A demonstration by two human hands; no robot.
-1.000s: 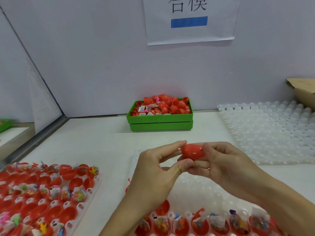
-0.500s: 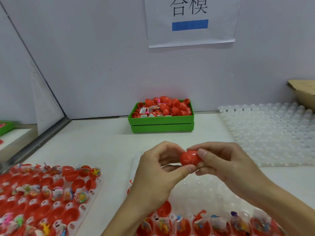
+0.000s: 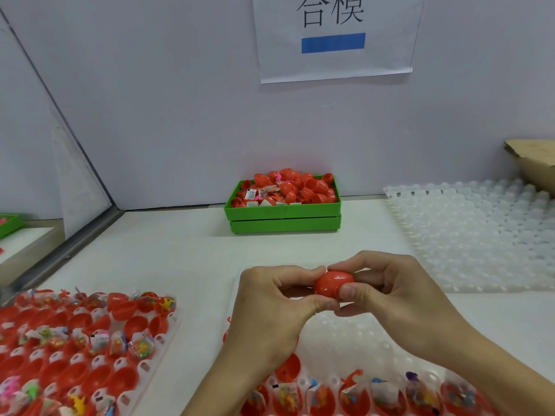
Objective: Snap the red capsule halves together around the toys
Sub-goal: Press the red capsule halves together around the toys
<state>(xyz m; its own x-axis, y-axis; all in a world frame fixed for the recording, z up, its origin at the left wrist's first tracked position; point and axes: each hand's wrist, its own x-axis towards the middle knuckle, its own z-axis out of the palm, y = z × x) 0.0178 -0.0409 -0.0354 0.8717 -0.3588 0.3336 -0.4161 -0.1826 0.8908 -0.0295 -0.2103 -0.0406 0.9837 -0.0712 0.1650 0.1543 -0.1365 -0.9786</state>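
I see the left hand (image 3: 270, 307) and right hand (image 3: 399, 295) both pinching one red capsule (image 3: 332, 283), held above the clear tray (image 3: 345, 334) on the worktop (image 3: 180, 253).

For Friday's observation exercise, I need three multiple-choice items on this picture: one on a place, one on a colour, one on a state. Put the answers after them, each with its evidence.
1. Where does the bin of loose capsule pieces stand?
A. against the back wall
B. at the table's near edge
C. on the clear tray to the right

2. What colour is that bin?
A. blue
B. green
C. white

3. How is the capsule held?
A. lying free on the table
B. in one hand only
C. pinched between both hands

Answers:
1 A: the bin stands by the wall under the paper sign.
2 B: its walls are green.
3 C: left hand and right hand both pinch the red capsule.
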